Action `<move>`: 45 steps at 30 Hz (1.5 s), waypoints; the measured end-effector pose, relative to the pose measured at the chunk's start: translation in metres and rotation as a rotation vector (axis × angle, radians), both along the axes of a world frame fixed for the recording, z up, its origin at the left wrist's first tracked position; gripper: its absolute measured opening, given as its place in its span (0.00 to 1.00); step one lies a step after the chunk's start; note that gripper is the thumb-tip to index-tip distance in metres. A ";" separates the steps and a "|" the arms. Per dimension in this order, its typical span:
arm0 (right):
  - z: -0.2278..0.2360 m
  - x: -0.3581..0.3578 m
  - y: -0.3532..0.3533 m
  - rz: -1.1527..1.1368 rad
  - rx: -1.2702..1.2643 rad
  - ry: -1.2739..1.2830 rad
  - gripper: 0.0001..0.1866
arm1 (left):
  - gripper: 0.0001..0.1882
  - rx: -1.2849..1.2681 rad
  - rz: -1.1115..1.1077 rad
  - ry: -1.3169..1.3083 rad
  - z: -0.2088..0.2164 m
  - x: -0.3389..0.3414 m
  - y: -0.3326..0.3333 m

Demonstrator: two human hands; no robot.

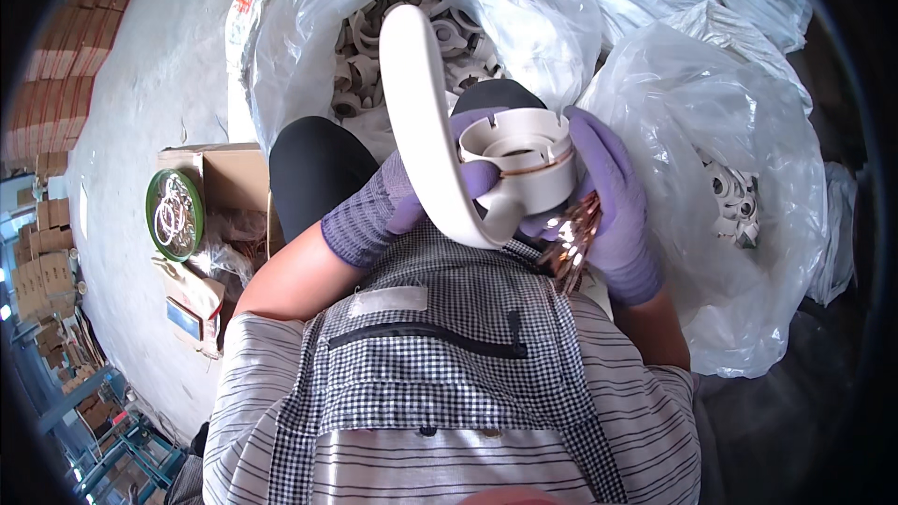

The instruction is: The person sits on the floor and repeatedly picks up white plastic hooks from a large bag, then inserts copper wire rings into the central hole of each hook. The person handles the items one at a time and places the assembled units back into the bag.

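In front of my apron I hold up a white plastic part with a long curved handle (pixel 416 103) and a round, open-topped housing (pixel 545 185). A thin copper-coloured band (pixel 538 166) runs around the housing below its notched rim. My left hand (pixel 412 194), in a purple glove, is closed around the part where handle and housing meet. My gloved right hand (pixel 613 192) has its fingers along the housing's right side. A bunch of shiny copper-coloured metal strips (pixel 572 248) is tucked in that same hand and hangs below it. Some of my fingers are hidden behind the housing.
Beyond my knees a large plastic-lined sack (pixel 533 5) contains many white plastic parts (pixel 360 70). Another clear bag (pixel 730 299) with similar parts is at right. At left stand a cardboard box (pixel 234 178) and a green round tray (pixel 154 238) of rings. Stacked cartons (pixel 70 65) are farther left.
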State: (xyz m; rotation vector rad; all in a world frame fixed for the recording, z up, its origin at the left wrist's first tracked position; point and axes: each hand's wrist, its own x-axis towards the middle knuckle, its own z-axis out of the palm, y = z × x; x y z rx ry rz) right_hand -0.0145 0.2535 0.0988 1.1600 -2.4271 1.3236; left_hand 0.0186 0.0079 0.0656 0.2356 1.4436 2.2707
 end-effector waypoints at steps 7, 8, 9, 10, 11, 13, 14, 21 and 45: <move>-0.020 0.012 -0.004 0.006 -0.225 -0.301 0.32 | 0.48 -0.330 0.371 0.219 0.046 0.025 0.022; -0.015 0.013 -0.009 0.096 -0.346 -0.387 0.31 | 0.45 -0.485 0.485 0.437 0.051 0.031 0.024; -0.010 0.015 -0.017 0.179 -0.465 -0.468 0.31 | 0.44 -0.625 0.529 0.664 0.055 0.031 0.022; -0.011 0.016 -0.017 0.145 -0.321 -0.448 0.30 | 0.43 -0.769 0.574 0.881 0.058 0.033 0.021; -0.011 0.016 -0.018 0.114 -0.172 -0.413 0.29 | 0.36 -0.846 0.603 0.914 0.068 0.036 0.026; -0.012 0.020 -0.024 0.086 -0.196 -0.641 0.28 | 0.33 -0.821 0.673 0.934 0.069 0.033 0.030; -0.015 0.022 -0.027 0.078 -0.369 -0.910 0.28 | 0.32 -0.809 0.707 0.943 0.072 0.033 0.031; 0.017 0.022 -0.026 0.066 0.005 -0.211 0.23 | 0.27 -0.762 0.681 0.969 0.069 0.039 0.033; 0.029 0.052 0.001 -0.155 0.048 0.025 0.35 | 0.33 -0.859 0.563 0.662 0.042 0.063 0.025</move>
